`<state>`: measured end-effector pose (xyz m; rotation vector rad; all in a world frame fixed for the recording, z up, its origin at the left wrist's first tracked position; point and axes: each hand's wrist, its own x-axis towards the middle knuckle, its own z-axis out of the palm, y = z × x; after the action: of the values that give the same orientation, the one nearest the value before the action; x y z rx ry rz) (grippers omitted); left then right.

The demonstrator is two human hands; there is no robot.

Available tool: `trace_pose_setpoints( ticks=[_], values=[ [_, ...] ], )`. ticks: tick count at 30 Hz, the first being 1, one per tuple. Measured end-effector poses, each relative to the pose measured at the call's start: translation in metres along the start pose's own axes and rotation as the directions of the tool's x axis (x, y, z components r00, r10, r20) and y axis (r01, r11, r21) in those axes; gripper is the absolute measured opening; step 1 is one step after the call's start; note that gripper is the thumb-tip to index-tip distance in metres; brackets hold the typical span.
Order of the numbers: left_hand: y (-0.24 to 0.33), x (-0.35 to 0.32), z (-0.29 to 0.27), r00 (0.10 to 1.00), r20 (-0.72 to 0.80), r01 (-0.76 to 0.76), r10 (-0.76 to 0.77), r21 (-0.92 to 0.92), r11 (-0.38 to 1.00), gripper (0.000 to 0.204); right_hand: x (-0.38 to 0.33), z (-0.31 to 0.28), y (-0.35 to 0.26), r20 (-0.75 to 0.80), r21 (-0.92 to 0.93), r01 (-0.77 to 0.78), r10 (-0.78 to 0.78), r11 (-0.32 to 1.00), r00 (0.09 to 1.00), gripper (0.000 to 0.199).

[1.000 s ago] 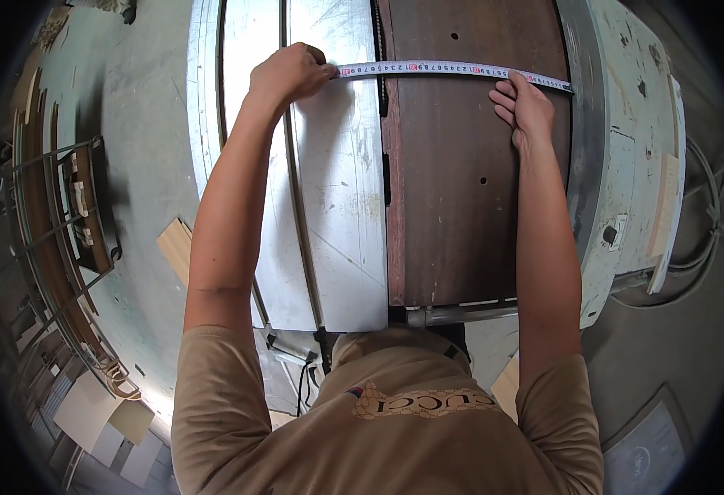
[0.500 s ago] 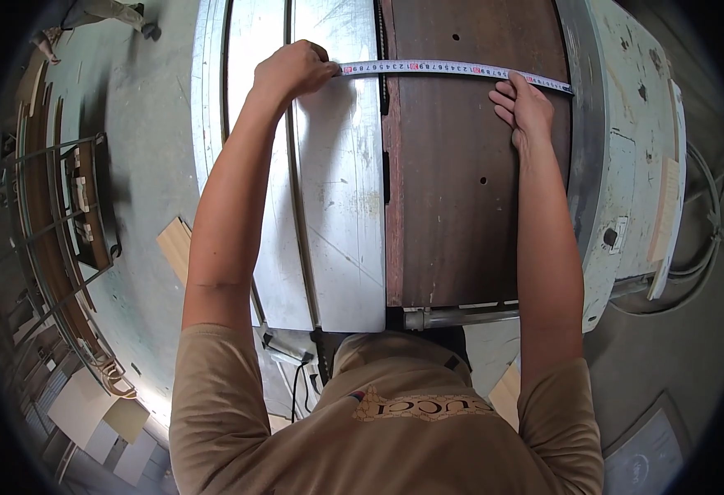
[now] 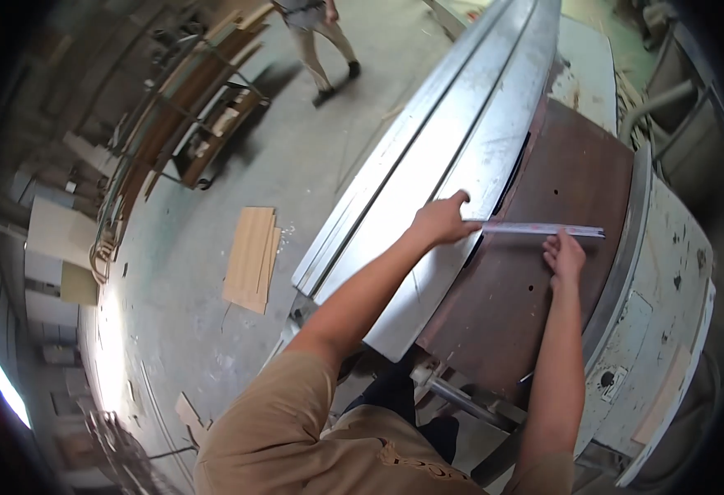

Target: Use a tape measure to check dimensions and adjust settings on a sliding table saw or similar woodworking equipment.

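A white measuring tape is stretched left to right above the brown panel of the machine table. Its left end goes into my left hand, which is closed round it over the right part of the silver table. Whatever else lies inside that grip is hidden by the fingers. My right hand pinches the strip from the near side, a little short of its free end. That end lies over the panel, just short of the dark metal strip along its right side.
Right of the panel stands the worn pale-green machine body. A stack of wood boards lies on the floor to the left. Beyond it is a rack of long pieces; another person is on the floor at the far side.
My view has swung, so the table now slants across the picture. My hands are closer together and less tape shows between them. The tape's free end has come away from the panel's right edge.
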<state>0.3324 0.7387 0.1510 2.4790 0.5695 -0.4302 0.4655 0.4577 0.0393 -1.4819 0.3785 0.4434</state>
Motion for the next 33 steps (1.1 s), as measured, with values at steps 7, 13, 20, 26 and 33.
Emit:
trace_pose_setpoints(
  ticks=[7,13,20,26,33],
  values=[
    [-0.018,-0.264,0.078,0.949,-0.072,0.217,-0.308,-0.560,0.799,0.094,-0.212,0.034,0.005,0.702,-0.269,0.374,-0.085,0.887,0.707,0.031],
    [0.009,-0.447,0.151,0.931,-0.170,0.074,-0.324,-0.780,0.622,0.106,-0.363,-0.052,0.020,0.853,-0.344,0.602,-0.029,0.721,0.522,0.040],
    [0.039,-0.612,0.250,0.820,-0.301,0.118,-0.486,-0.743,0.659,0.126,-0.523,-0.264,0.018,0.945,-0.322,0.586,0.212,0.744,0.250,0.030],
    [0.045,-0.651,0.362,0.959,-0.123,0.116,-0.256,-0.652,0.749,0.086,-0.522,-0.379,0.063,0.640,-0.435,0.318,0.040,0.842,0.768,0.037],
    [0.091,-0.678,0.462,0.993,0.119,0.091,0.027,-0.872,0.481,0.034,-0.508,-0.423,0.041,0.569,-0.449,0.366,-0.055,0.815,0.821,0.034]
  ],
)
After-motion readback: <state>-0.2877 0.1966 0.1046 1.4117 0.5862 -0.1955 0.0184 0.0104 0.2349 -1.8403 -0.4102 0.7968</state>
